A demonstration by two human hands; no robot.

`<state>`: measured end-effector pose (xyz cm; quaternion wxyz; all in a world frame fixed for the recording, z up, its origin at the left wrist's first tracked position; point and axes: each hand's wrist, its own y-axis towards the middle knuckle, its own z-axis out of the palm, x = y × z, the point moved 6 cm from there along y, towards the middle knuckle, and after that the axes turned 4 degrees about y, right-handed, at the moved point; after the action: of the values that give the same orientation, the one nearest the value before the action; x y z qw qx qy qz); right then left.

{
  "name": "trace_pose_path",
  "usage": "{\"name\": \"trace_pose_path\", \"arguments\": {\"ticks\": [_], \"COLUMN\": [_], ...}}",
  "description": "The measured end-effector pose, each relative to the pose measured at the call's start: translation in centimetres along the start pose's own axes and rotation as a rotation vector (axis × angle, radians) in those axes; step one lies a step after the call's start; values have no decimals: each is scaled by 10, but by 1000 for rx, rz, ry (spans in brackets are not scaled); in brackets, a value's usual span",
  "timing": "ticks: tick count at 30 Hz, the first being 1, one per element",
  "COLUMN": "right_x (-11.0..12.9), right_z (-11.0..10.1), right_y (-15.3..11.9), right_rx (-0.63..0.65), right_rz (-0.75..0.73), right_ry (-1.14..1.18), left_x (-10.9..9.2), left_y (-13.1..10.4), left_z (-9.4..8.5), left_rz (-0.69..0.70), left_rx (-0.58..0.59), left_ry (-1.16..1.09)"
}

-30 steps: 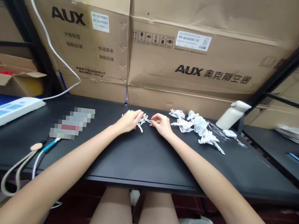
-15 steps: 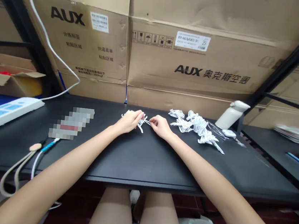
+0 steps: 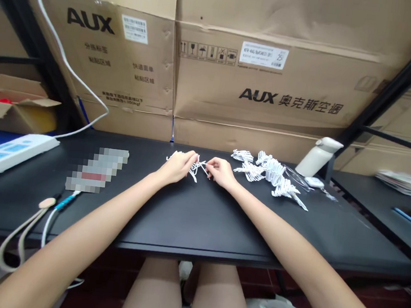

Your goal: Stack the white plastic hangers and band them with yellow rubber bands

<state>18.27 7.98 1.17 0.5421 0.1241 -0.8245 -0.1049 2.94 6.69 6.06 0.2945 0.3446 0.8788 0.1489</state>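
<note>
My left hand (image 3: 178, 168) is closed around a small bundle of thin white cord (image 3: 193, 173), whose loops and loose ends stick out past the fingers on both sides. To its right, my right hand (image 3: 222, 173) pinches a strand of this cord between thumb and fingertips. Both hands are low over the middle of the black table (image 3: 198, 217). Part of the bundle is hidden by my left fingers. Several more bunches of white cord (image 3: 274, 173) lie in a heap to the right of my right hand.
Behind the heap stand a leaning cream bottle (image 3: 318, 157) and a small white case (image 3: 314, 183). A blurred-out flat object (image 3: 98, 169) with a white cable lies left. Farther left is a white power strip (image 3: 12, 159). Large cardboard boxes (image 3: 203, 104) line the back.
The cord ends between my hands have shifted and now cross in a looser tangle. My right fingers have changed their pinch slightly. My left hand stays in nearly the same place.
</note>
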Motion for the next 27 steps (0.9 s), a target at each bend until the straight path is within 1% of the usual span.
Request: {"name": "trace_pose_path", "arguments": {"ticks": [3, 9, 13, 20, 21, 23, 25, 27], "right_x": [2, 9, 11, 14, 12, 6, -1, -7], "right_z": [2, -2, -3, 0, 0, -1, -2, -2], "right_y": [-1, -2, -2, -2, -1, 1, 3, 3], "right_rx": [8, -4, 10, 58, 62, 84, 134, 204], "right_rz": [-20, -111, -127, -163, -153, -82, 23, 99], "right_ry": [-7, -197, -199, -316, -306, -250, -151, -43], "left_x": [0, 5, 4, 5, 5, 4, 3, 1], "left_y": [0, -1, -1, 0, 0, 0, 0, 0], "left_z": [-1, -1, 0, 6, 7, 8, 7, 7], "left_rz": [2, -51, -56, -58, -51, -35, -18, -4], "left_rx": [1, 24, 29, 58, 63, 70, 74, 81], "left_ry": [10, -83, -111, -142, -138, -122, -96, -71]}}
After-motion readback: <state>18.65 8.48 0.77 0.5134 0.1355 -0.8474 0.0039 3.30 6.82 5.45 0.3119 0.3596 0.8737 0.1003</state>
